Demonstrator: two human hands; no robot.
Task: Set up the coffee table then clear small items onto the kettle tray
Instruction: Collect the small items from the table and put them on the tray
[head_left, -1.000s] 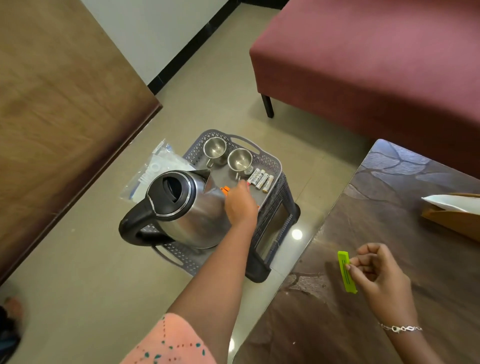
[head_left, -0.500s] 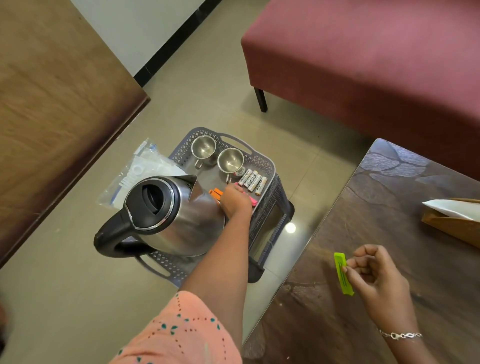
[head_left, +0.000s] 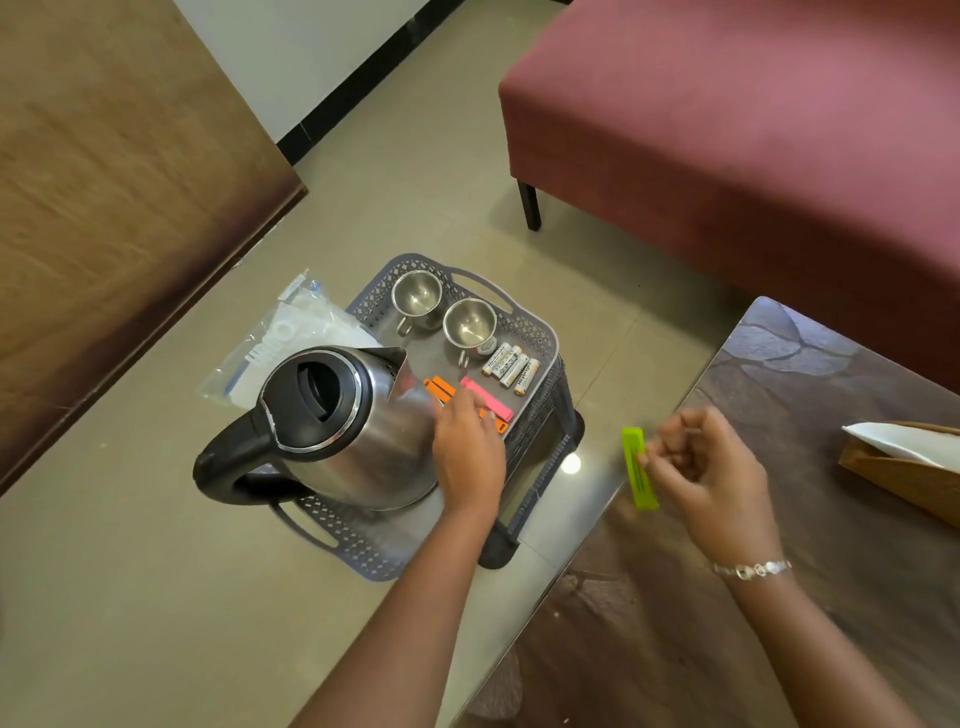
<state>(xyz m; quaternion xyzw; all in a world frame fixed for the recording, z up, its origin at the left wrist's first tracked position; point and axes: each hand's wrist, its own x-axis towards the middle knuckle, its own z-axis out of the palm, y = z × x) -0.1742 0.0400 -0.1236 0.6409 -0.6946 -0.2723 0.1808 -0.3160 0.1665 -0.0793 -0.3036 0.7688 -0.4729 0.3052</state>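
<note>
The left hand (head_left: 467, 447) rested loose-fingered on the pink clip (head_left: 485, 399); release it flat. Right-hand fingers (head_left: 655, 457) pinched the green clip (head_left: 639, 467); tray (head_left: 535, 332) space lay beyond.

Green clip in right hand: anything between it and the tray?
Nothing visible blocks it. The green clip in the right hand faces open floor up to the tray; the left hand covers the free spot beside the kettle.

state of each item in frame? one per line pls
kettle: upright on tray, lid open
tray: on a stool
two steel cups: upright, empty
batteries: lying in a row
pink clip: flat, left hand on it
orange clip: flat
green clip: pinched in right hand
</note>
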